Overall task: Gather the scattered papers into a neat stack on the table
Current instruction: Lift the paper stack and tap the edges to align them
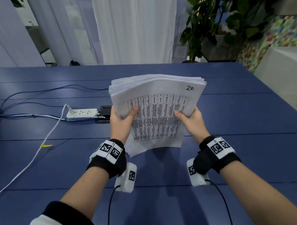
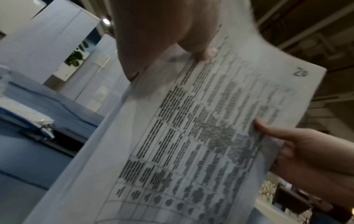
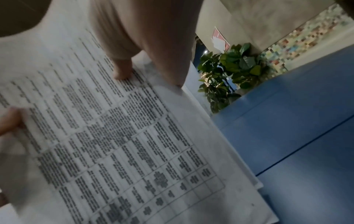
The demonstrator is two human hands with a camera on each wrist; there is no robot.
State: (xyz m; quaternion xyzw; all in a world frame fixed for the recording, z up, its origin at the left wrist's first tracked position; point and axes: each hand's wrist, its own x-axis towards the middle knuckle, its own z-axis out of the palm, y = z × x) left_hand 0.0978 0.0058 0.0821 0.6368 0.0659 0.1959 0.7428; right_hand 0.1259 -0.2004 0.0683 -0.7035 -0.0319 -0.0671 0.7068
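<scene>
both hands grip paper stack (image 1: pixel 157 111), (uneven edges)

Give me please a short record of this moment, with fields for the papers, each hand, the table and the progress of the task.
papers: stack of papers held above the table, top sheet a printed grid with "20" handwritten in a corner; edges uneven
left hand: left hand grips the stack's left side, thumb on top
right hand: right hand grips the right side, thumb on top
table: blue table; power strip and cables on its left part
progress: sheets gathered, stack not yet set down
</scene>
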